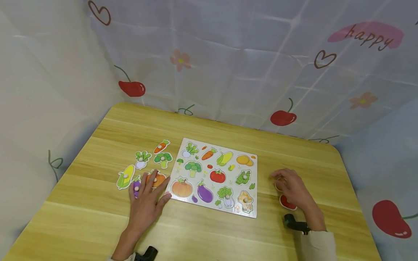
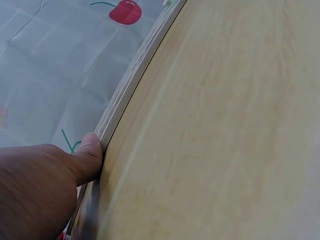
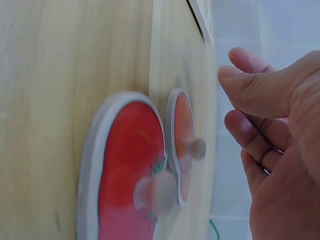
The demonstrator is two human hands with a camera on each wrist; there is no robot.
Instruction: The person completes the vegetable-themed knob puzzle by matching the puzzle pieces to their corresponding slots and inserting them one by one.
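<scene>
My left hand (image 1: 145,204) lies with spread fingers over an eggplant piece (image 1: 136,184) and a pumpkin piece (image 1: 160,180), partly covering both. Its thumb (image 2: 89,150) touches the edge of the vegetable puzzle board (image 1: 209,209) at the lower left corner. On the right, my right hand (image 1: 295,190) hovers with loosely bent fingers and holds nothing. Beneath it are a tomato piece (image 3: 125,150) and an orange-coloured piece (image 3: 181,120), both knobbed and flat on the table. In the head view the hand partly hides both. Cabbage (image 1: 225,193), mushroom (image 1: 245,201) and green-leaf (image 1: 243,177) pieces sit in the board.
Left of the board lie knobbed corn (image 1: 126,177), radish (image 1: 141,164), broccoli (image 1: 163,159) and carrot (image 1: 161,146) pieces. The wooden table (image 1: 209,235) meets a printed cloth (image 1: 228,72) at its back edge.
</scene>
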